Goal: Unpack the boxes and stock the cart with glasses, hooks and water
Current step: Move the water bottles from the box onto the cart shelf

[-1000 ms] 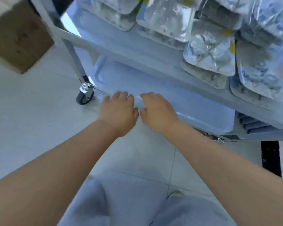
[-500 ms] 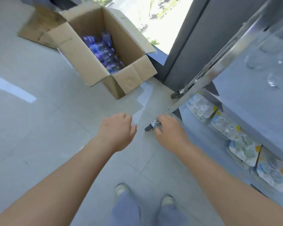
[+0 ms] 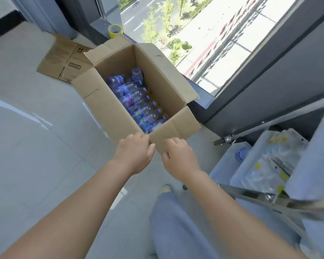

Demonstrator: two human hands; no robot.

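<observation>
Bottles (image 3: 137, 101) of water lay on their sides in a row along the bottom of an open cardboard box (image 3: 105, 107) that stood on the floor (image 3: 26, 146) below the window. The left hand (image 3: 134, 153) and the right hand (image 3: 180, 156) were both extended toward the near corner of the box, fingers loosely curled, neither grip closed on anything; whether the fingertips touched the cardboard could not be determined. The cart (image 3: 269, 199) stood to the right, with packets of hooks (image 3: 275, 165) on a shelf and one bottle (image 3: 241, 155) on the shelf below.

Assessment: each bottle was judged moderately heavy when full, with thin plastic walls that would yield under a hard squeeze and a smooth, possibly slippery film label. The soundest hold was judged to be around the body near the middle, or at the stiffer neck below the cap. The box flaps were judged soft and unfit for lifting the full load.
</observation>
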